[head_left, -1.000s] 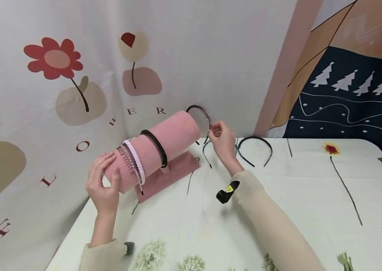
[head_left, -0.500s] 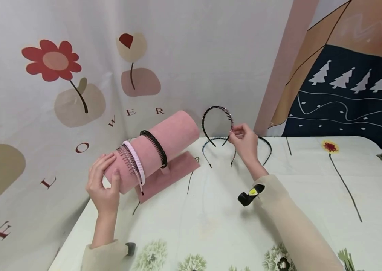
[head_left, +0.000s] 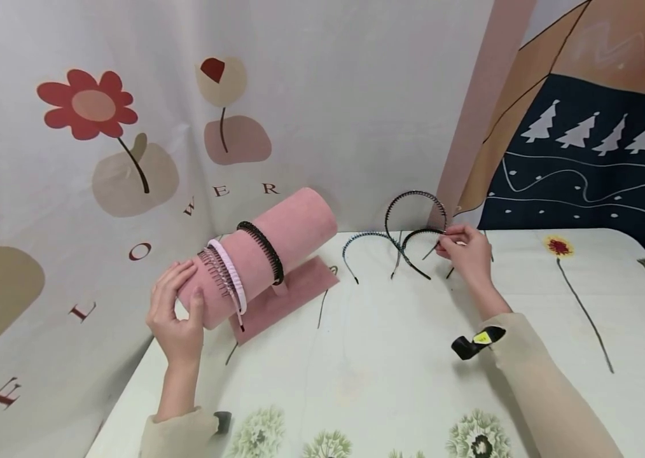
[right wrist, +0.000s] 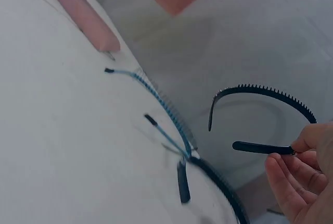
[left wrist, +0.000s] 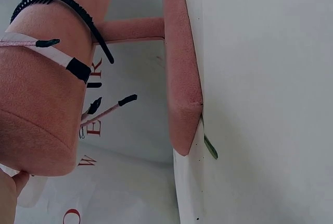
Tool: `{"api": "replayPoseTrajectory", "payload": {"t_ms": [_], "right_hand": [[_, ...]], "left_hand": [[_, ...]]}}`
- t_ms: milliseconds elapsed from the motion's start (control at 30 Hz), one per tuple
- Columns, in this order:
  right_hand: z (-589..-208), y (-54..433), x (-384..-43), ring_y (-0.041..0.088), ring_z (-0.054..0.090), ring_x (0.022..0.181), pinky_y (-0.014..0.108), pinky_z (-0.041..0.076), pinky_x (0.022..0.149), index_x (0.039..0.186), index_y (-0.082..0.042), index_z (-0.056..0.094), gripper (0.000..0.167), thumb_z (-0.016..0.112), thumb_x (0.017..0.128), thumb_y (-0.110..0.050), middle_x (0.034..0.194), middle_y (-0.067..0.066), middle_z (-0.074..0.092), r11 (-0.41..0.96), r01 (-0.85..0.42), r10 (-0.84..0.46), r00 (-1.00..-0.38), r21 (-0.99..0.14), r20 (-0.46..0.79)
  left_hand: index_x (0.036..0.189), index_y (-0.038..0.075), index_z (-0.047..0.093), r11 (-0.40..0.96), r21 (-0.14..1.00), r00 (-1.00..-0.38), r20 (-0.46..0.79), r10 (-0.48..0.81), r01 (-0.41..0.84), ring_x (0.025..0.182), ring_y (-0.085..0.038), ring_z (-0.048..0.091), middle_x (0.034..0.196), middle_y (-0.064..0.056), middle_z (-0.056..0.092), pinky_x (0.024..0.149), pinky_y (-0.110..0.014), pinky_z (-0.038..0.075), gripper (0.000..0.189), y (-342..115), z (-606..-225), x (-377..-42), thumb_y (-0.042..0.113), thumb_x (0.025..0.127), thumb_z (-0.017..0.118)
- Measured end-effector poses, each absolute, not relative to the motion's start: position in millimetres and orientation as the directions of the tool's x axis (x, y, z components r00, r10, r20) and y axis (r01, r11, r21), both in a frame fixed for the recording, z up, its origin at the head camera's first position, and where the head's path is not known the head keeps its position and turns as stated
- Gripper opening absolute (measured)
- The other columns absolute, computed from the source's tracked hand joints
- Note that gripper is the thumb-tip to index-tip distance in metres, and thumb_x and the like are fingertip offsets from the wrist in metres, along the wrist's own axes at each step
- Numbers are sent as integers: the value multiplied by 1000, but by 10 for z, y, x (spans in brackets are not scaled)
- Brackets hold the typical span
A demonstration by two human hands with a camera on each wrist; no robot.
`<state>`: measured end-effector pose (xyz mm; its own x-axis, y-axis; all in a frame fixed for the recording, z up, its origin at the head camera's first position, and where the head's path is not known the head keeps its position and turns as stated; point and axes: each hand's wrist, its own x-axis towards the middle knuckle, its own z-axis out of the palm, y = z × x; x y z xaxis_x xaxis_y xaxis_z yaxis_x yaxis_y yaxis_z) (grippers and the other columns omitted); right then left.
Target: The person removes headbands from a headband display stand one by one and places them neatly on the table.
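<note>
A pink plush headband stand, its roll [head_left: 305, 219] raised over a flat base [head_left: 308, 286], stands at the left of the table. My left hand [head_left: 176, 312] grips the roll's near end, fingers over the top and thumb in front. Around the roll sit a black headband [head_left: 261, 245], a pale lilac headband [head_left: 228, 267] and a thin pink toothed headband [head_left: 217, 275]. To the right, my right hand [head_left: 467, 254] pinches one arm of a black toothed headband [head_left: 414, 193] held above the table. The right wrist view shows that headband's teeth [right wrist: 263, 89] facing outward.
Behind the held headband, a blue toothed headband [head_left: 365, 233] and another black headband [head_left: 416, 268] lie at the table's back edge, touching or nearly touching. A printed curtain [head_left: 328, 114] hangs close behind. Flower prints mark the white tablecloth [head_left: 345, 362].
My right hand has carried the black toothed headband rightward, from beside the roll's far end to above the headbands lying on the table. My left hand has stayed on the roll.
</note>
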<state>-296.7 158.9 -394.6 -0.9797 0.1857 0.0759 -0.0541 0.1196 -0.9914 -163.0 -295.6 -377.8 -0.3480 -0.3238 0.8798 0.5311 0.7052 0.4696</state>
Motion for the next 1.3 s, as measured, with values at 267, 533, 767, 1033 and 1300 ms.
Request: {"api": "replayPoseTrajectory", "payload": {"t_ms": [267, 533, 767, 1033, 1300], "right_hand": [[-4044, 1997, -2908, -7, 65, 61, 14, 58, 64, 105, -4, 57, 11, 59, 94, -4, 66, -24, 63, 126, 39, 236, -972, -991, -8], [-4116, 2332, -2873, -7, 64, 61, 13, 57, 63, 101, -13, 57, 8, 59, 96, -8, 64, -26, 62, 144, 134, 272, -958, -980, -91], [-4150, 2637, -2815, -3, 66, 59, 14, 56, 60, 102, -11, 57, 9, 60, 95, -8, 64, -21, 65, 46, 191, 274, -946, -981, -172], [-4190, 3004, -2835, -4, 65, 58, 15, 56, 59, 99, -21, 56, 4, 58, 97, -19, 62, -21, 62, 72, 318, 308, -909, -946, -282], [-4338, 3096, -2912, -6, 64, 60, 17, 58, 65, 124, -6, 54, 28, 52, 100, -22, 62, -21, 59, 217, 381, 266, -909, -899, -321]], "left_hand": [[108, -2, 74, 703, 472, -351, 878, -325, 532, 124, -23, 62, 115, -19, 73, 113, -32, 42, 35, -2948, -3780, -1632, 26, 87, 67], [107, -2, 74, 709, 468, -347, 880, -323, 527, 122, -30, 62, 115, -19, 73, 113, -32, 42, 34, -2956, -3786, -1611, 25, 87, 66], [107, -3, 74, 706, 466, -343, 882, -324, 533, 122, -32, 62, 114, -21, 72, 113, -32, 42, 34, -2934, -3783, -1602, 23, 87, 67], [106, -5, 73, 705, 472, -347, 879, -327, 530, 123, -26, 62, 113, -23, 72, 113, -31, 42, 32, -2927, -3764, -1610, 19, 86, 65], [107, -2, 74, 702, 471, -349, 879, -324, 535, 123, -27, 62, 115, -19, 73, 113, -33, 42, 34, -2949, -3784, -1621, 23, 86, 67]]}}
